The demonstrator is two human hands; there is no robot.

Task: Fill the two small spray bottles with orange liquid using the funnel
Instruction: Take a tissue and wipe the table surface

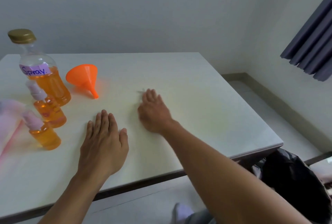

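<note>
Two small clear spray bottles stand upright at the desk's left side, both mostly full of orange liquid with pale pink spray tops on: the near spray bottle (pixel 44 135) and, just behind it, the far spray bottle (pixel 50 112). The far one is right in front of the big bottle (pixel 45 78), which has a gold cap, a purple label reading "Spray." and is roughly half full of orange liquid. One orange funnel (pixel 83 77) lies on its side just right of the big bottle, spout toward the camera. Left hand (pixel 104 142) lies flat on the desk (pixel 197 115), fingers (pixel 105 121) straight, holding nothing. Right hand (pixel 154 114) is motion-blurred at mid-desk, palm down, fingers loosely spread, nothing in it. The desk is off-white and smooth with a dark edge. A blurry pink thing (pixel 9 124) sits at the left edge, can't tell what. Plain grey wall (pixel 161 17) behind, dark curtain (pixel 312 47) at right, black bag (pixel 291 178) beside the desk's right corner. Count: two spray bottles, one big bottle, one funnel, two hands.
</note>
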